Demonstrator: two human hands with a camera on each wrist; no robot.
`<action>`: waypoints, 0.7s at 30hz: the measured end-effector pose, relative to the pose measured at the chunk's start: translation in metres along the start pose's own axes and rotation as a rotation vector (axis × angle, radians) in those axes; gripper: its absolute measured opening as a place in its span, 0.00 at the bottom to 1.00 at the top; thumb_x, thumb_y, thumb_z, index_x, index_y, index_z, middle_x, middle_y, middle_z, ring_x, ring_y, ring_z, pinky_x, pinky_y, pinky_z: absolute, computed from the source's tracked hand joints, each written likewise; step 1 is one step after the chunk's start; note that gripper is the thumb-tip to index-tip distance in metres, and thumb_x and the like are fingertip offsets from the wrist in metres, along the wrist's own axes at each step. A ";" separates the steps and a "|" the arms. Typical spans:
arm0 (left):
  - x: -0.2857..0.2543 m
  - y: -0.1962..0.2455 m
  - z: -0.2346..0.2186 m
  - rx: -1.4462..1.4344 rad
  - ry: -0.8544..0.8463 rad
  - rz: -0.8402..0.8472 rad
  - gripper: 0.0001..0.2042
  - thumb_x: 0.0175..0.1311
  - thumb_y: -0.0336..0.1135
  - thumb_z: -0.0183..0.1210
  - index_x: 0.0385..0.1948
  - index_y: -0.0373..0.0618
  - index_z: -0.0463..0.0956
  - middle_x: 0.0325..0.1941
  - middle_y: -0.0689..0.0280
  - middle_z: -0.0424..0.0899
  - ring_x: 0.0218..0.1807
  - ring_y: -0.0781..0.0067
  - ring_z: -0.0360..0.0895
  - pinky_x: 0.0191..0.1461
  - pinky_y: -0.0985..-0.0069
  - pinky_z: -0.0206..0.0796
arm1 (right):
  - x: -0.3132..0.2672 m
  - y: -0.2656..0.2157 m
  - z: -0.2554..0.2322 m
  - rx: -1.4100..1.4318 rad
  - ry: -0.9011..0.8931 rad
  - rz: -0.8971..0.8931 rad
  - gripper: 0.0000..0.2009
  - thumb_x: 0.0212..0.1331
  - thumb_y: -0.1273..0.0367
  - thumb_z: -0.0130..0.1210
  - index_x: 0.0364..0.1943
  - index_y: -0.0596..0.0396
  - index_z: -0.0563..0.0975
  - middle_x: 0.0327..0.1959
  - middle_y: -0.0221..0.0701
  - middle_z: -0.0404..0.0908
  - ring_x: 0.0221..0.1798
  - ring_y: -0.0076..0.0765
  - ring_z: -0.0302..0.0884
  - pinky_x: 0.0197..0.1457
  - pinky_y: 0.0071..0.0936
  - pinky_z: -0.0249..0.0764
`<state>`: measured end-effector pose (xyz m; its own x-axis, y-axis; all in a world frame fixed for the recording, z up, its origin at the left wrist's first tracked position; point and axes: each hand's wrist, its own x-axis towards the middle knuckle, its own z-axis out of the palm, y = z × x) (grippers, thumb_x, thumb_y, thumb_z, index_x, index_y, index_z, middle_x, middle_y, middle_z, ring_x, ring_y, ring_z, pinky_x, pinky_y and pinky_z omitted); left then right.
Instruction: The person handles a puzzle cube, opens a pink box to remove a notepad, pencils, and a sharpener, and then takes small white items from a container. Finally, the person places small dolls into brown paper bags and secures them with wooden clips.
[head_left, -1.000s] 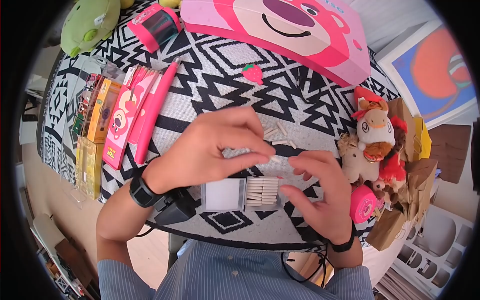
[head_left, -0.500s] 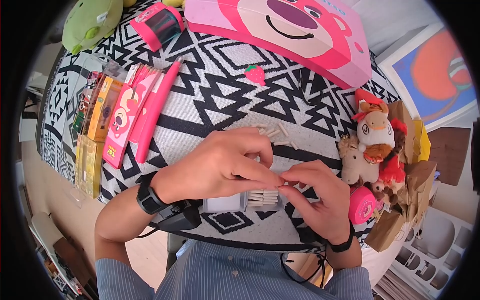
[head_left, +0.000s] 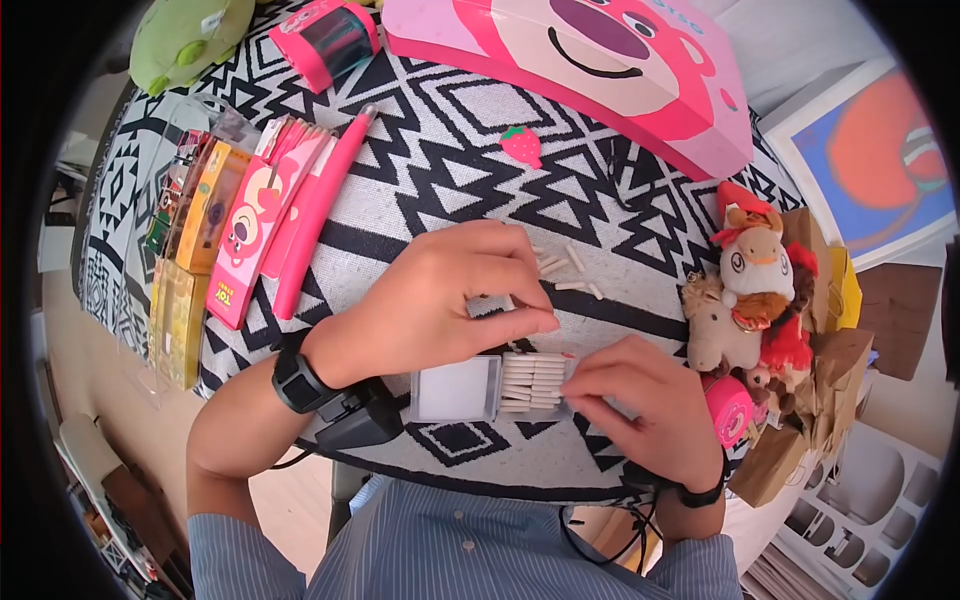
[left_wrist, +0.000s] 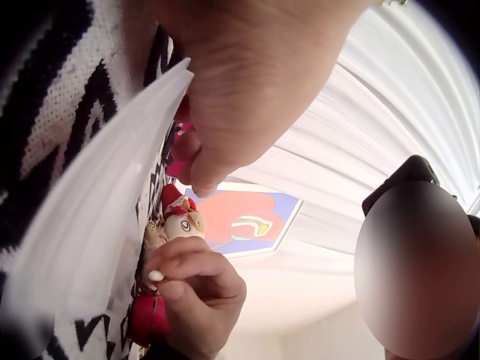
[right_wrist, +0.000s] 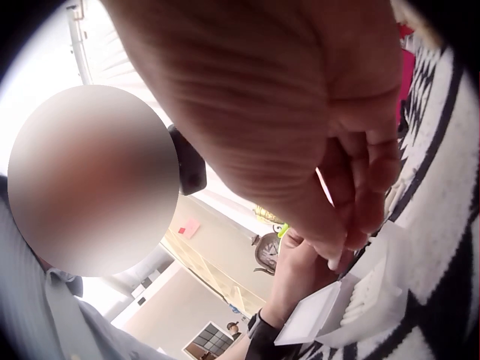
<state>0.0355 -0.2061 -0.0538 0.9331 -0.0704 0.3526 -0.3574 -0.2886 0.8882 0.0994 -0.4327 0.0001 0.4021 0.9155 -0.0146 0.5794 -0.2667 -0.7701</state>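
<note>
The left hand (head_left: pixel 435 290) hovers over the cloth above an open clear plastic box, its fingers bent and thumb apart from them, with nothing between. Thumb and fingertips of the right hand (head_left: pixel 650 405) pinch a short white stick (left_wrist: pixel 155 276) at the box's right edge; in the right wrist view its tip (right_wrist: pixel 333 264) pokes out from the fingers. Rows of similar white sticks (head_left: pixel 530 382) lie in the right half of the box. The box's lid (head_left: pixel 455 388) is folded out to the left. Several loose sticks (head_left: pixel 572 260) lie on the cloth beyond the left hand.
Boxed pencils (head_left: pixel 265 220) and a pink tube (head_left: pixel 320 215) lie to the left. A strawberry-shaped piece (head_left: pixel 521 146) and a large pink bear box (head_left: pixel 600 90) are farther back. Plush toys (head_left: pixel 750 265), a round pink case (head_left: pixel 730 408) and paper bags (head_left: pixel 830 385) stand right.
The left hand brought a white stick to the right hand's fingertips, then moved up and left without it. The right hand now pinches a stick and has shifted slightly down and right.
</note>
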 end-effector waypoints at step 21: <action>-0.001 -0.004 0.003 0.100 -0.004 -0.034 0.05 0.50 0.25 0.66 0.26 0.39 0.78 0.27 0.65 0.75 0.29 0.68 0.73 0.28 0.75 0.66 | 0.000 -0.003 0.009 -0.086 -0.132 -0.058 0.06 0.45 0.75 0.63 0.27 0.56 0.77 0.32 0.29 0.72 0.36 0.37 0.69 0.38 0.29 0.70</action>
<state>0.0358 -0.2075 -0.0589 0.9448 -0.0628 0.3215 -0.3201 -0.3848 0.8657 0.0916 -0.4289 -0.0034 0.2732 0.9601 -0.0595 0.6597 -0.2320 -0.7148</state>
